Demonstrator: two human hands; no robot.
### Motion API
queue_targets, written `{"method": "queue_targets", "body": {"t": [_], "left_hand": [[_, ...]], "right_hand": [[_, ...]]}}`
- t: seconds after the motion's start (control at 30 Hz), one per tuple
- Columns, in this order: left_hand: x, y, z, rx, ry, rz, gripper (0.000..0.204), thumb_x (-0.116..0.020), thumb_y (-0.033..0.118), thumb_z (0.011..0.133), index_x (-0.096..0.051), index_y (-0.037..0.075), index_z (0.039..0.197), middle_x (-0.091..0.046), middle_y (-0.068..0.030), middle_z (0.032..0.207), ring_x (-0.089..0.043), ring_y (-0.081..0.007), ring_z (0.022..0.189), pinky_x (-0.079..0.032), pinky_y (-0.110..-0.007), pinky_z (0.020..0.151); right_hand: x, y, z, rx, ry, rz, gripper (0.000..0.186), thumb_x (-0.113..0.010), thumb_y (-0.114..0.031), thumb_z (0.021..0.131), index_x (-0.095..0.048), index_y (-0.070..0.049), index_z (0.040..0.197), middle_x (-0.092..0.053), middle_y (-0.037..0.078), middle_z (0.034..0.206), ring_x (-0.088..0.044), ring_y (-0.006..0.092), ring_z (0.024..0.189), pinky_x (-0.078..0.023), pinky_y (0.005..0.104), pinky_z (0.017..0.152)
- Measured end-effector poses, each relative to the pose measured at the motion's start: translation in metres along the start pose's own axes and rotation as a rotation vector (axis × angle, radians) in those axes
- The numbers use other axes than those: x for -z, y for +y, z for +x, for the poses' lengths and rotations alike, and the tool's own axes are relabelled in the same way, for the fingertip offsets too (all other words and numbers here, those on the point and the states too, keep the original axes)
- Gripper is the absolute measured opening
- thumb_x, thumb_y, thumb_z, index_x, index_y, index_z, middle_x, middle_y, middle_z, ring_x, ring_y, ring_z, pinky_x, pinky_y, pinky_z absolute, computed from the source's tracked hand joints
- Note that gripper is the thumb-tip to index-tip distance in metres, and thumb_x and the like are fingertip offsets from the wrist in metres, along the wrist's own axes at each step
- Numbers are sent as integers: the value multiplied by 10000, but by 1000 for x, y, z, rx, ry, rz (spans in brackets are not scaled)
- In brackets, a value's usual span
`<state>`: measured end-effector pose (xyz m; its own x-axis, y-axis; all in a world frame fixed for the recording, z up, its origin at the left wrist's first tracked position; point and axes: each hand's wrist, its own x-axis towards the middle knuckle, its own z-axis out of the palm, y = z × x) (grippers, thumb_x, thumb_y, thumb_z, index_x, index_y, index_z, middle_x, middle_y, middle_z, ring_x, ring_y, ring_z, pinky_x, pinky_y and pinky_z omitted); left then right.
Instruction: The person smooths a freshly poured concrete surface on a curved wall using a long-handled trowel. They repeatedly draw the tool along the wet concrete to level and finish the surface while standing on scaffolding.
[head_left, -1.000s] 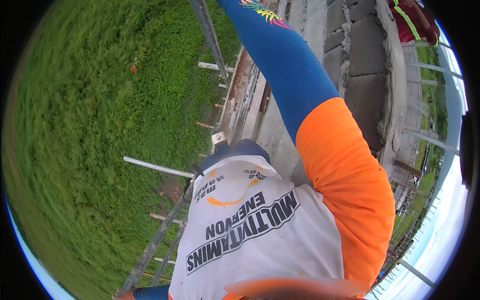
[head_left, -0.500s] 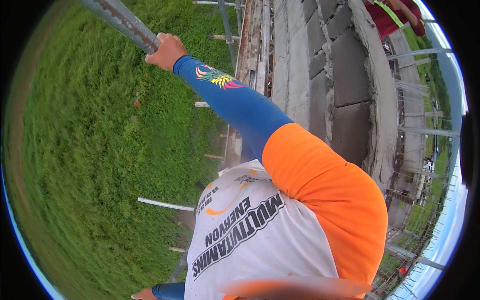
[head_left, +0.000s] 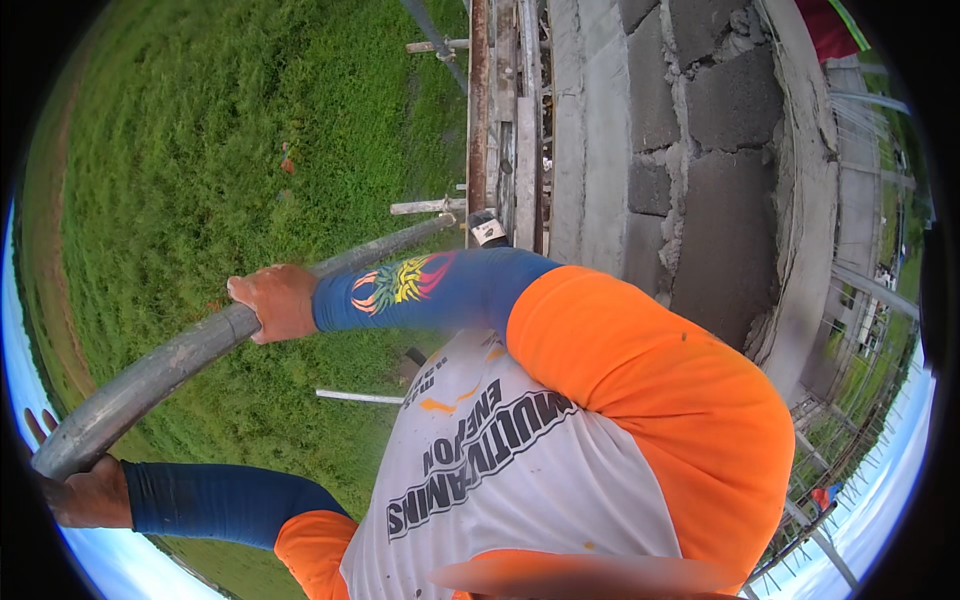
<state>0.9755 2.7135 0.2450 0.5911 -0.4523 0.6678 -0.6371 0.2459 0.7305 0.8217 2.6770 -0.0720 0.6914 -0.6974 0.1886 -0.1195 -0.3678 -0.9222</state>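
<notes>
A long grey metal pipe [head_left: 165, 365] runs diagonally over the grass from the far left to the scaffold planks [head_left: 527, 130]. My right hand [head_left: 270, 302] is wrapped around its middle, below a blue sleeve with a colourful print. At the lower left end, my left hand [head_left: 85, 495] holds the pipe, with its finger ends showing apart above it and the rest partly hidden behind it. A small black item with a pale patch [head_left: 488, 228] sits by the planks, just above my right forearm.
A wall of grey blocks [head_left: 725, 220] with rough mortar and a concrete band runs along the right. Someone in maroon [head_left: 835, 30] is at the top right. Grass [head_left: 220, 150] lies far below on the left, with short scaffold tubes [head_left: 420, 208] jutting over it. Rebar and structures line the right rim.
The pipe in my right hand has swung down and left from the upper part of the view. My left hand has risen from the lower edge onto the pipe's left end.
</notes>
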Motion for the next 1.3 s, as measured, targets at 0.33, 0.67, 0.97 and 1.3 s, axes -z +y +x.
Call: {"method": "queue_targets", "body": {"t": [0.33, 0.67, 0.97, 1.3], "left_hand": [[16, -14, 7, 90, 122, 24, 250, -591, 141, 1029, -612, -74, 1155, -619, -153, 1030, -636, -244, 982, -556, -391, 894], [19, -7, 0, 283, 133, -126, 339, -672, 202, 998, -548, -27, 1216, -568, -109, 1000, -588, -239, 1009, -496, -351, 939], [32, -5, -19, -5, 282, -126, 233, -723, 198, 909, -704, 75, 1107, -685, -116, 885, -676, -251, 781, -557, -378, 618], [65, -6, -67, 61, 477, 201, 433, -677, 291, 952, -606, 15, 1278, -662, -180, 1083, -652, -328, 993, -574, -458, 789]], "right_hand": [[72, 58, -1, 13, -434, 59, 694, -769, -369, 856, -489, -27, 1392, -654, 208, 1104, -655, 376, 1048, -535, 507, 922], [323, 257, 26, -881, -148, 88, 576, -753, -485, 889, -635, -19, 1206, -696, 176, 1064, -687, 280, 823, -551, 417, 632], [532, 286, 257, -464, 367, -347, 1073, -804, -440, 868, -184, 30, 1605, -418, 331, 1520, -553, 454, 1294, -531, 543, 1044], [621, 308, 407, -235, 292, -425, 1132, -866, -395, 724, -270, 95, 1552, -598, 325, 1364, -614, 368, 1257, -503, 386, 1047]]}}
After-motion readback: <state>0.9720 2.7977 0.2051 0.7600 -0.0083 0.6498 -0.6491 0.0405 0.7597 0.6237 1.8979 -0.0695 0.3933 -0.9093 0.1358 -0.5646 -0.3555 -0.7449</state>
